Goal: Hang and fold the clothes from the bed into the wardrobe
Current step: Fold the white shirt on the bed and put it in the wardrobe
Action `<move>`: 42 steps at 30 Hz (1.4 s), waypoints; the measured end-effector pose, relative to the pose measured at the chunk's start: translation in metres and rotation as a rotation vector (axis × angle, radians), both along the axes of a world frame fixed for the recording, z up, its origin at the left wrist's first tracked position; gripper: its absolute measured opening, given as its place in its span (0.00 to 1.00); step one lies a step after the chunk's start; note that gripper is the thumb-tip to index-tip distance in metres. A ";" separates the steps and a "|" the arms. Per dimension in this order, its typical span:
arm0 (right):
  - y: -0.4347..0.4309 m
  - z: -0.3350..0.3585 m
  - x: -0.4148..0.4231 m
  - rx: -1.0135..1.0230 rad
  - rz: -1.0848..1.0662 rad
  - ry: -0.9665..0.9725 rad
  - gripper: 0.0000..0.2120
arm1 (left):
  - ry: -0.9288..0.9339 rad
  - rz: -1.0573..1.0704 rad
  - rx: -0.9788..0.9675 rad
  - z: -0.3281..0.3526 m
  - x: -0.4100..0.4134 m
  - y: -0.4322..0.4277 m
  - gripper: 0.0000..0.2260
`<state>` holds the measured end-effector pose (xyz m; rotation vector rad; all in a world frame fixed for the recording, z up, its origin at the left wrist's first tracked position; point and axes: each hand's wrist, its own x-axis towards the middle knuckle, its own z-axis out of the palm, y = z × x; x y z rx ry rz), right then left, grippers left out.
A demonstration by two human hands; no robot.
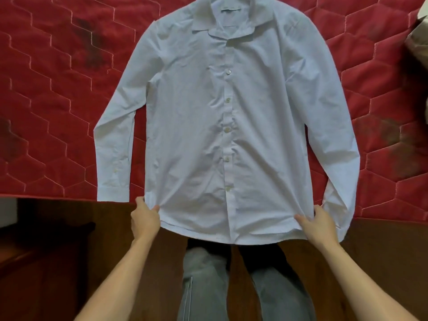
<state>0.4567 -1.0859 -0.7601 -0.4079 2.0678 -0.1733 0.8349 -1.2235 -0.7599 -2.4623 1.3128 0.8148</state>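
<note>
Two hands hold one pale blue shirt [222, 126] spread front-up and buttoned on the red quilted bed [51, 93]. Left hand [144, 218] fingers pinch the hem's left corner; right hand [320, 224] fingers pinch its right corner, with the hem hanging over the bed edge.

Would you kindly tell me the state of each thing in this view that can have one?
shirt: spread flat and front up, placket closed, collar open, hem hanging past the bed edge.
left hand: pinches the hem at its left corner.
right hand: pinches the hem at its right corner.
red bed cover: lies flat under the shirt, with dark marks.
beige cloth: mostly out of frame, state unclear.
</note>
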 end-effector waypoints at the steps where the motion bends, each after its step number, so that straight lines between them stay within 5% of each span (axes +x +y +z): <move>1: 0.002 0.000 -0.002 0.004 0.007 -0.012 0.19 | -0.021 -0.002 0.006 0.000 -0.006 0.000 0.21; 5: 0.008 0.004 -0.010 0.006 -0.047 -0.008 0.15 | -0.188 -0.106 -0.040 0.000 -0.034 -0.008 0.28; 8: 0.013 0.007 -0.018 -0.006 -0.302 0.025 0.13 | -0.113 -0.239 -0.099 0.003 -0.067 -0.019 0.29; 15: 0.026 0.014 -0.057 0.077 -0.905 0.224 0.39 | 0.331 -0.683 -0.138 0.012 -0.203 -0.015 0.22; 18: 0.027 0.016 -0.077 0.076 -0.871 0.249 0.43 | 0.483 -0.814 -0.100 0.010 -0.265 0.000 0.20; 21: 0.042 0.009 -0.096 0.101 -0.739 0.226 0.28 | 0.629 -0.858 -0.010 0.010 -0.320 0.021 0.18; 25: 0.064 0.012 -0.116 0.108 -0.415 0.296 0.03 | 0.698 -0.755 0.171 0.016 -0.378 0.050 0.19; 29: 0.078 0.030 -0.132 -0.255 -0.339 0.449 0.08 | 0.868 -0.258 0.570 0.019 -0.421 0.068 0.31; 32: 0.088 0.046 -0.139 -0.510 -0.178 0.610 0.17 | 1.147 -0.032 0.812 0.028 -0.447 0.079 0.26; 35: 0.093 0.056 -0.143 -0.563 -0.221 0.648 0.18 | 1.351 0.043 0.797 0.040 -0.472 0.090 0.21; 37: 0.096 0.063 -0.146 -0.513 -0.580 0.479 0.21 | 1.391 0.141 0.726 0.046 -0.489 0.094 0.18; 40: 0.094 0.078 -0.157 -0.593 -1.354 -0.191 0.35 | 1.450 0.233 0.738 0.054 -0.511 0.093 0.20; 42: 0.090 0.085 -0.164 -0.690 -1.551 -0.498 0.33 | 1.489 0.242 0.830 0.061 -0.520 0.088 0.23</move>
